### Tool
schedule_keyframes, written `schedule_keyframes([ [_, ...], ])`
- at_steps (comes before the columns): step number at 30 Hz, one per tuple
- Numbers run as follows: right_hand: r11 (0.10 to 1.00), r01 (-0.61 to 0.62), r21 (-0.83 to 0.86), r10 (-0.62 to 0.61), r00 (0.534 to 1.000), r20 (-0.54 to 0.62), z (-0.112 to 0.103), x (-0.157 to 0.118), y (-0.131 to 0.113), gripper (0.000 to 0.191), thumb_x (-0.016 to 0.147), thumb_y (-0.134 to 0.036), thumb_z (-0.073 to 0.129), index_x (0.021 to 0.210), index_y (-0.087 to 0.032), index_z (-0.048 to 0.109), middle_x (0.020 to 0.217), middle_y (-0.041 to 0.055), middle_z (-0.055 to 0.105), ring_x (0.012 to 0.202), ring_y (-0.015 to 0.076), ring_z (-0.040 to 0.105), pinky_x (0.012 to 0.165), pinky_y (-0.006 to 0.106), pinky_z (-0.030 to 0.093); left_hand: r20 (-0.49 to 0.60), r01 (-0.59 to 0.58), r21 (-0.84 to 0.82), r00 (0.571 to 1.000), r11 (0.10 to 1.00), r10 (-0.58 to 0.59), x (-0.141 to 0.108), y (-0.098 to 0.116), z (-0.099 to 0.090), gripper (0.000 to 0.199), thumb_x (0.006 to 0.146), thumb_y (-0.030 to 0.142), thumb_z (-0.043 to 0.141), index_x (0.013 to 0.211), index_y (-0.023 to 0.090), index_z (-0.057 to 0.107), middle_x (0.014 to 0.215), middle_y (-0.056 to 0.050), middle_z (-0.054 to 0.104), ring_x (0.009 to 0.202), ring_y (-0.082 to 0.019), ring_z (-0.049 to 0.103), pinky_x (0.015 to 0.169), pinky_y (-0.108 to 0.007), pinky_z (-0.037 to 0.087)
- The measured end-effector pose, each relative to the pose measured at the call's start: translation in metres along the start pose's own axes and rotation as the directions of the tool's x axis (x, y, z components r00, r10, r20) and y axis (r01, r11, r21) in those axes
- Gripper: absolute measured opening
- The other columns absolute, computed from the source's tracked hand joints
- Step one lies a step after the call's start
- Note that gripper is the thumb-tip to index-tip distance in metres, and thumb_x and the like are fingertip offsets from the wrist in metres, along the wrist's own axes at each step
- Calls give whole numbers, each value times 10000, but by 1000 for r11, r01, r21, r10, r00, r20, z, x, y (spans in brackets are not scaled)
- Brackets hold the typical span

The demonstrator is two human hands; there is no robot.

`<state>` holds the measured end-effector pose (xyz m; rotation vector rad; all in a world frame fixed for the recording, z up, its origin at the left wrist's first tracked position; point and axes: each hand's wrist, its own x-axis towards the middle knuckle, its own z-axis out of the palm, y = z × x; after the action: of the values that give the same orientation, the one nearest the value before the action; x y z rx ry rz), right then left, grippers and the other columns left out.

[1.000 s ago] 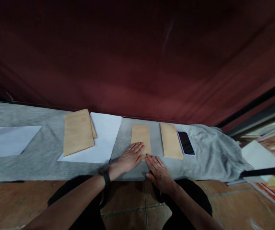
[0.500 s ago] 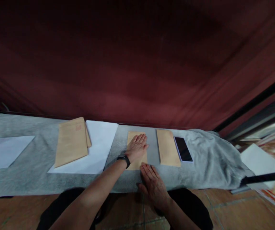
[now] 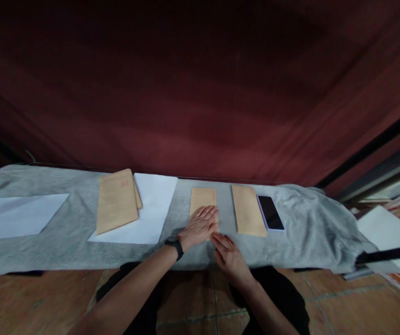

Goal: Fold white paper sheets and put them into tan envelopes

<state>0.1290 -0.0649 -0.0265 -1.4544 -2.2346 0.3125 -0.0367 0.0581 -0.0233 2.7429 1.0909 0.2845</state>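
Note:
A small brown paper envelope lies flat on the grey cloth in front of me, a faint reddish mark near its top right. My left hand, with a dark band on the wrist, rests palm down across its lower half, fingers stretched out. At the envelope's lower right corner, my right hand lies with extended fingertips on or beside the edge; the exact contact is hard to see. Just right is a brown envelope stack, with a phone next to it. Neither hand grips anything.
Larger brown envelopes overlap white paper to the left. Another white sheet lies farther left. Grey cloth covers the narrow surface, backed by a dark red panel. A black bar juts in at right.
My left hand has slid down the envelope toward me, uncovering its upper part. My right hand stays at the lower right corner. The whole view has shifted slightly.

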Motion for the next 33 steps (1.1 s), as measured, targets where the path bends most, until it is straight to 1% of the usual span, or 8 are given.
schedule_keyframes([
  [3,999,-21,31,22,1000,-7,-5,1,-2,512,936,-118,441,1409,-229,603,1401,90,650,1285,246,619,1135,503,488,70,-12,-42,997,999,15,-13,7,-8,575,1078,452,208,1577,199,342,1656,-67,342,1552,-194,235,1272,-445,135],
  [7,991,-37,130,44,998,-51,-9,0,1,479,928,-91,435,1297,-263,689,1296,70,712,1228,228,652,1088,456,536,142,-21,-117,989,993,38,-36,18,-15,582,1079,488,208,1585,227,329,1665,-64,318,1560,-218,213,1270,-482,140],
  [13,950,-99,295,129,988,-85,-13,1,10,404,902,-81,444,1099,-246,756,1149,58,753,1089,210,706,995,402,581,205,-35,-140,977,989,63,-69,39,-23,724,1041,625,189,1631,206,167,1695,-92,213,1577,-237,146,1279,-470,86],
  [16,944,-121,307,164,980,-116,-15,15,16,386,955,-144,436,1192,-232,727,1219,72,735,1137,199,692,1031,387,557,209,-50,-125,975,991,75,-76,47,-25,790,1017,677,186,1634,185,146,1694,-128,186,1577,-255,144,1278,-472,75],
  [19,970,-84,226,111,988,-109,-11,40,22,394,1027,-268,420,1341,-206,651,1404,100,645,1316,208,592,1127,418,487,183,-77,-125,978,989,99,-78,49,-21,808,1008,691,212,1629,176,176,1675,-141,255,1568,-261,189,1277,-468,95],
  [22,999,-35,41,37,998,-51,4,66,27,442,1056,-284,357,1419,-178,587,1490,112,572,1411,212,500,1181,450,417,100,-87,-105,990,991,98,-79,49,-15,811,1002,692,265,1618,166,220,1650,-135,334,1548,-260,258,1277,-439,128],
  [27,959,-159,-237,144,986,-80,27,98,35,515,1071,-331,334,1532,-131,444,1591,124,433,1483,243,397,1216,453,322,31,-51,-75,998,996,53,-76,55,-9,796,992,696,312,1561,141,359,1608,-154,411,1510,-277,349,1259,-427,220],
  [33,928,-195,-319,157,977,-142,32,123,44,530,1070,-353,340,1520,-98,457,1580,157,436,1451,283,439,1199,466,310,-8,-4,-19,1000,1000,4,-69,69,-3,799,985,670,368,1542,97,382,1579,-185,446,1490,-294,386,1241,-439,271],
])
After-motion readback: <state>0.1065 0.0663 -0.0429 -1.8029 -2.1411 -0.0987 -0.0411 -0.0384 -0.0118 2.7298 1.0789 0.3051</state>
